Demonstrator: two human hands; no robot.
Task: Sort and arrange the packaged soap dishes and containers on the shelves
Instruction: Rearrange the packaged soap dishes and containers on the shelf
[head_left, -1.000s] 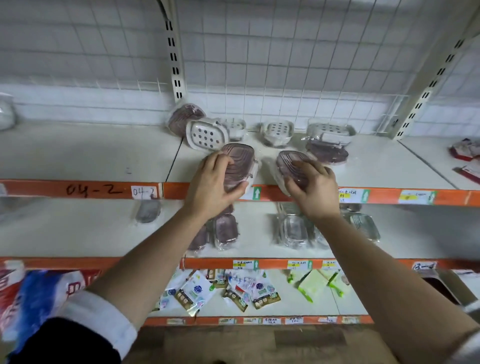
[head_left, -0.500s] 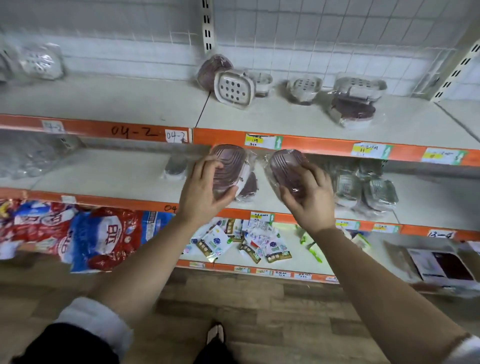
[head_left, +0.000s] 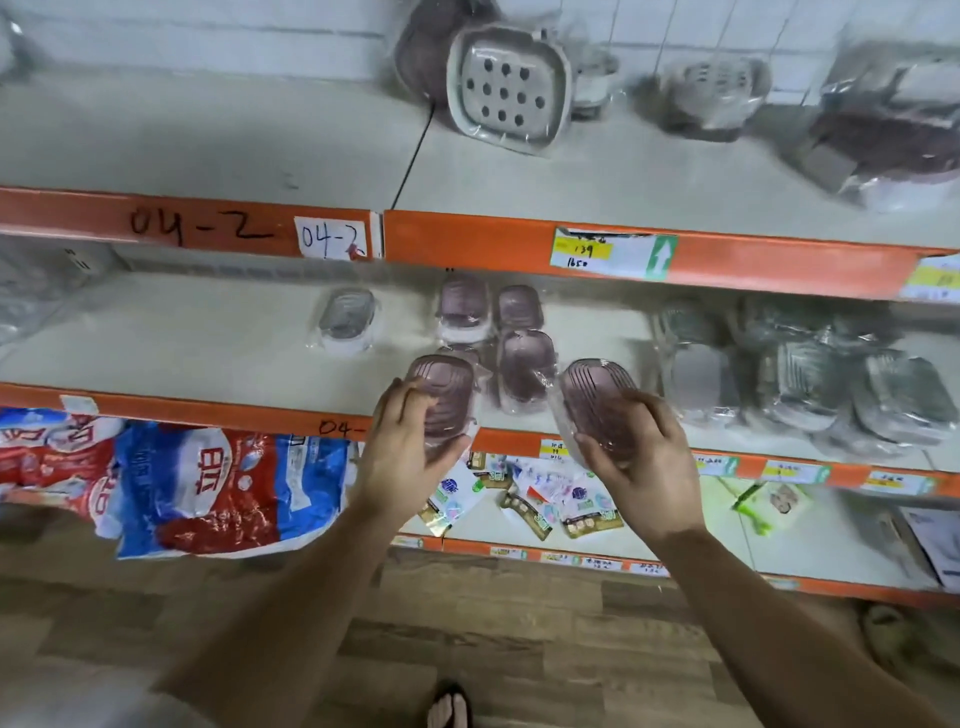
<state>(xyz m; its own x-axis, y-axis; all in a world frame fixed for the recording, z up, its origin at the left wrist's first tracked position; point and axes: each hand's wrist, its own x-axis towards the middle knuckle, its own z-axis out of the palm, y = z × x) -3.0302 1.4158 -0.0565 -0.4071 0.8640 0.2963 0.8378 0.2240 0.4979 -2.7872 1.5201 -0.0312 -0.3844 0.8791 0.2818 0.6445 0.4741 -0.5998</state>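
Ok, both grips are loaded. The left grip (head_left: 402, 457) holds the left soap dish (head_left: 441, 389), purple and in clear wrap, with fingers curled over its ribbed top and thumb at the lower edge. The right grip (head_left: 641, 473) holds the right soap dish (head_left: 592, 387), same type and wrap, with fingers round its right side and thumb on the near-left edge. The 2 dishes are apart and tilted, top ends pointing away from the person. Both are at the front lip of the middle shelf (head_left: 208, 353); can't tell if either touches it.

- Between the 2 grips, just beyond: purple dish cluster (head_left: 524, 364) on the middle shelf. Count is too blurred to call.
- Beyond-left of the left grip: 1 lone clear dish (head_left: 347, 317), apart from the cluster.
- Right of the right grip: grey wrapped containers (head_left: 805, 384), packed close together.
- Well above both grips: top shelf (head_left: 260, 135) with a white perforated dish (head_left: 506, 88) leaning upright. More wrapped items sit to its right, blurred.
- Below the grips: small sachets (head_left: 540, 499) on the bottom shelf.
- Below-left of the left grip: red-blue bags (head_left: 218, 483).
- Label 04-2 (head_left: 332, 238) is on the orange edge above the left grip.
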